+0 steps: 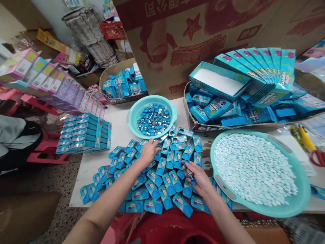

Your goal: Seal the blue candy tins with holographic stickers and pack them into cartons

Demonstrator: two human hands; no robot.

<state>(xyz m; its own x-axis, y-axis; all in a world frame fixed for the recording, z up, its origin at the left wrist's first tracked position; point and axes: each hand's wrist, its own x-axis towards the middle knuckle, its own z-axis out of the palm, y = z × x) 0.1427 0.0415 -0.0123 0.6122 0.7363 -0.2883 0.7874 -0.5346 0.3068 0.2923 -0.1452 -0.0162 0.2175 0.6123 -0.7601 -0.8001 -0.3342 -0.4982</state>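
Small glossy blue cases fill the centre of the frame. Above them, a smooth plastic bowl holds round caps, shiny silver metal and glossy blue. At right, a smooth plastic basin holds matt, chalky-looking pieces. Top centre: matt brown cardboard. Bottom centre: red cloth.

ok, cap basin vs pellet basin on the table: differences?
Contents: the cap basin holds round blue-and-silver caps; the pellet basin holds pale blue and white pellets.
Size: the pellet basin looks much larger in view than the cap basin.
Place: the cap basin sits beyond the left hand; the pellet basin is right of the right hand.
Shared: light teal color, open top.
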